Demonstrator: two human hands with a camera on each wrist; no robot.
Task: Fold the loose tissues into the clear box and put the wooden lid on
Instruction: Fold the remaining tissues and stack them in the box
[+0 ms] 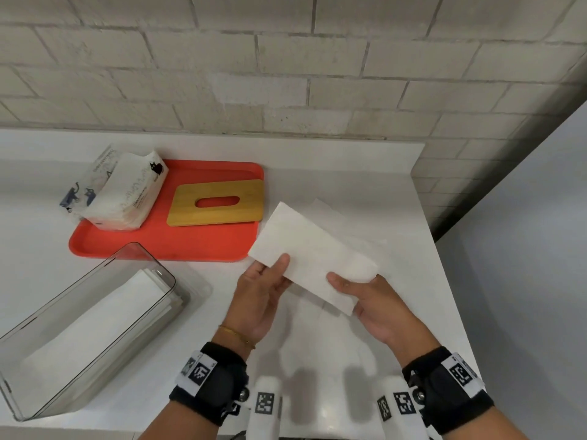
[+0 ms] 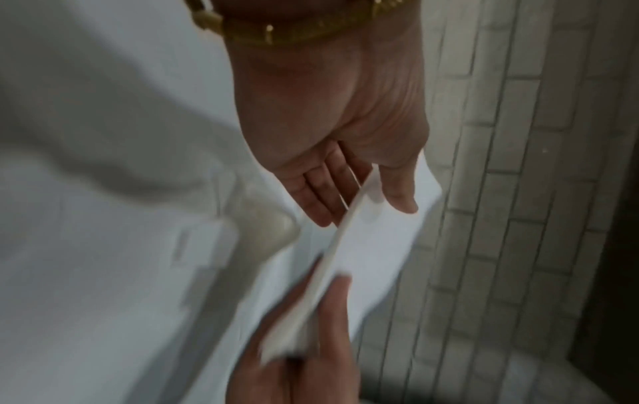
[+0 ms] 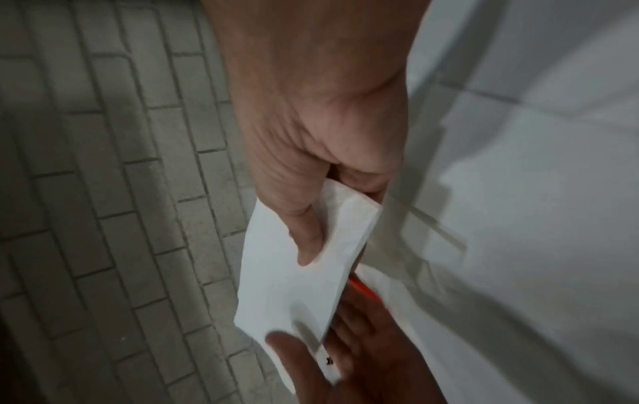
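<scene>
Folded tissue (image 1: 313, 254) held above counter: left hand (image 1: 262, 295) pinches one end, right hand (image 1: 370, 300) pinches other.

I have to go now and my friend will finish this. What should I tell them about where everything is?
Both hands hold one folded tissue above the counter: left hand pinches its left end, right hand its right end.
The clear box sits at the left with folded tissues already inside.
More loose tissues lie on the counter under the hands.
The wooden lid waits on the red tray, beside the tissue packs.
Left: box this tissue, fold the rest, put the lid on.
</scene>
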